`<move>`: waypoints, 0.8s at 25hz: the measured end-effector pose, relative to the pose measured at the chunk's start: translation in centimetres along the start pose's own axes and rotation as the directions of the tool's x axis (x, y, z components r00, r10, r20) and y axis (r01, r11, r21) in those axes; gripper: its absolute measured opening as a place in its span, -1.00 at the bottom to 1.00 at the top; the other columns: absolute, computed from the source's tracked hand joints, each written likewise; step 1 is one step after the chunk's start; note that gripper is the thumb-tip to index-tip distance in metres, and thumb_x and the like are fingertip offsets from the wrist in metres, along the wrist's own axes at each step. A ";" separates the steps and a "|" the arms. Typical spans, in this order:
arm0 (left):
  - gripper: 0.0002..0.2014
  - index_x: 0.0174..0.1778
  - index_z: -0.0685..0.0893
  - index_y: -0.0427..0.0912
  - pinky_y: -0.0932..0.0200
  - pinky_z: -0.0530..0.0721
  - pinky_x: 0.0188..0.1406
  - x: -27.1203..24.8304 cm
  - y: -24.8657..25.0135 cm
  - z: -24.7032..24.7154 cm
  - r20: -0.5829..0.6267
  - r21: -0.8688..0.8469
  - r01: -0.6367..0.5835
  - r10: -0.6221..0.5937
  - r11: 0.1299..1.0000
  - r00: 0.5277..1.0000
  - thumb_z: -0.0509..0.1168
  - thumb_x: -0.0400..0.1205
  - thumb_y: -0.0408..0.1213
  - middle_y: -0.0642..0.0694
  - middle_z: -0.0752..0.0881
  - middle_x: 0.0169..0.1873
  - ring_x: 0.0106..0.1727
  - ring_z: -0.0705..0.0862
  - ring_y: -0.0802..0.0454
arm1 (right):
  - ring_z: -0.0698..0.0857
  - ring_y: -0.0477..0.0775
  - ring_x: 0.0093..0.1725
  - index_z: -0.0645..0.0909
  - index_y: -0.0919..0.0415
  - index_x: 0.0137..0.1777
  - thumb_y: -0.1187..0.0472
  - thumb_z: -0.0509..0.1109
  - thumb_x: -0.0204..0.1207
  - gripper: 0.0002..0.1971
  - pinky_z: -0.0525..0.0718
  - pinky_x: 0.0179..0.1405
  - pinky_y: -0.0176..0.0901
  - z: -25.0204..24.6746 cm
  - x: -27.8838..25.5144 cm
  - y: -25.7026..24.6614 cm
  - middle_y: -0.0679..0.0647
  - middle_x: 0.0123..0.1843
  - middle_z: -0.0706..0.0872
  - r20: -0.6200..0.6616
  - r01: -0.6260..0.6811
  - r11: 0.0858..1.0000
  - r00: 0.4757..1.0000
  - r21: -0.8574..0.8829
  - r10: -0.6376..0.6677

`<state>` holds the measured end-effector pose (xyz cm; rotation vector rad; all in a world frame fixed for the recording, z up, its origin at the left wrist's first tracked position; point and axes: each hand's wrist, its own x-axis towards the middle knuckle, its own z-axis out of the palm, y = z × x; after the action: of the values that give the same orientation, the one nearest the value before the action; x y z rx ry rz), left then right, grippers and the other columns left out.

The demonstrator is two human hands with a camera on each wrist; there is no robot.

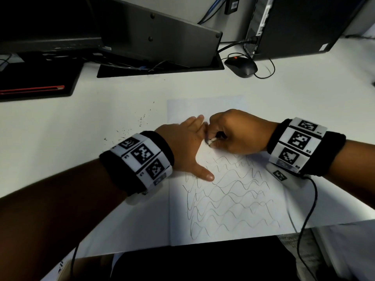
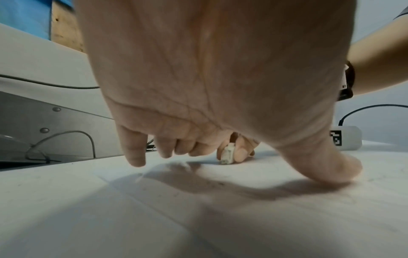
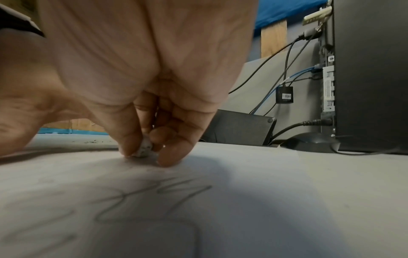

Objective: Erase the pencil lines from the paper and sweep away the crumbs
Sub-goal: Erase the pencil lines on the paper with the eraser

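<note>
A white sheet of paper (image 1: 227, 230) lies on the white desk, its lower part covered with wavy pencil lines (image 1: 229, 201); its upper part is blank. My right hand (image 1: 233, 132) pinches a small white eraser (image 1: 211, 141) and presses it onto the paper just above the lines. The same eraser (image 3: 144, 150) shows between thumb and fingers in the right wrist view, and as a pale eraser block (image 2: 227, 155) in the left wrist view. My left hand (image 1: 188, 147) lies flat with spread fingers on the paper's left edge, its thumb (image 2: 335, 167) pressing down.
Dark eraser crumbs (image 1: 132, 130) are scattered on the desk left of the paper. A black mouse (image 1: 241, 66) and a computer tower (image 1: 300, 27) stand at the back right, a monitor base (image 1: 160, 41) at the back, a dark notebook (image 1: 36, 84) at the back left.
</note>
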<state>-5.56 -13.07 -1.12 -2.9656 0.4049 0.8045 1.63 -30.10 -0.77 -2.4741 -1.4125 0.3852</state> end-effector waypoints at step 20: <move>0.21 0.77 -0.13 0.05 -0.05 -0.01 0.68 0.4 0.1 0.5 0.006 -0.042 -0.042 0.042 0.998 0.999 0.21 0.32 0.59 -0.02 -0.34 0.73 0.74 -0.29 0.04 | 0.55 -0.24 -0.24 0.72 -0.05 -0.07 0.06 0.36 0.49 -0.88 0.36 -0.26 -0.34 0.0 -0.7 -2.0 -0.20 -0.07 0.72 0.118 0.086 0.987 0.990 -0.133 -0.070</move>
<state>-5.48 -13.20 -1.75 -3.0011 0.4571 0.8371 -0.32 -29.76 -0.02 -2.5307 -1.6273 0.4316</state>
